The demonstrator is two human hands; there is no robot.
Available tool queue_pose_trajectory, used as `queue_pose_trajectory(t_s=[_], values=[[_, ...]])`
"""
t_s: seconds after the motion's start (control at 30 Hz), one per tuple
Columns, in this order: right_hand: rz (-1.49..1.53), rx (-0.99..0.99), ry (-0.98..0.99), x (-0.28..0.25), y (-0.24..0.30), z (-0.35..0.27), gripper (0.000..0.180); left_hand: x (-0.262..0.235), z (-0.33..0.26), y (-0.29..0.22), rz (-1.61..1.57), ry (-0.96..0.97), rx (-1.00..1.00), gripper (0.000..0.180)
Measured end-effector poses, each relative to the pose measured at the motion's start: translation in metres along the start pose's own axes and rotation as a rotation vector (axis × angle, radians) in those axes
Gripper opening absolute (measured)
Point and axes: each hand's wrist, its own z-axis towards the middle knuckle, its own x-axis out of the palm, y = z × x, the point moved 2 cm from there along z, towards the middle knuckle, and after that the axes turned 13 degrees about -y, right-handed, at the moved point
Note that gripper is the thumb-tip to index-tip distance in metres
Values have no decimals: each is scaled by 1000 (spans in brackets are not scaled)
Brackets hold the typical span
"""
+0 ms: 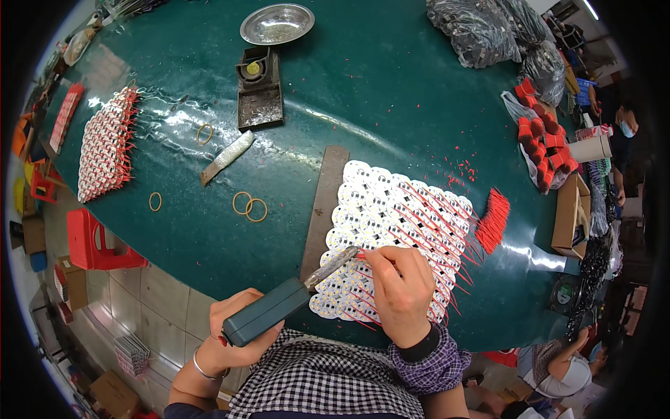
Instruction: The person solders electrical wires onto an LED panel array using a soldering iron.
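the sheet of white round circuit boards lies flat on the glossy green tabletop, just ahead of the person and slightly to the right, its left side along a flat brown metal bar. everything hangs on where the grey, crusted metal tip of the dark green box-shaped hand tool meets the boards: the tool's long axis slants from lower left up to the right, and the tip ends just beside the right hand's fingertips.

the left hand is wrapped around the tool's body, off the near left corner of the sheet. the right hand is nearer, over the sheet itself, thumb and forefinger pinched at a short red piece, apparently a wire end. the hands are apart.

whether the tip touches a board or only the wire cannot be told. the right hand covers the boards beneath it, and the left fingers are partly behind the tool. thin red wires cross the sheet's right part, their far ends hard to follow.
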Motion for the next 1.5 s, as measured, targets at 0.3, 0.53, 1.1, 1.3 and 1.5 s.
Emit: queue_pose_trajectory(t_s=[0.3, 0.53, 1.1, 1.3, 1.5], values=[[-5, -1, -7, 2, 6, -4, 28, -6, -11, 6, -10, -17, -23, 17], [-4, 18, -28, 3, -3, -3, 25, -3, -7, 12, -1, -35, -62, 24], [55, 100, -319, -13, -11, -19, 21, 13, -3, 15, -271, -266, -266, 32], [-113, 161, -254, -47, -36, -24, 20, -10, -8, 24, -110, -363, -355, 17], [-382, 362, -304, -112, -86, -52, 26, -5, -4, 32, -280, -330, -270, 21]])
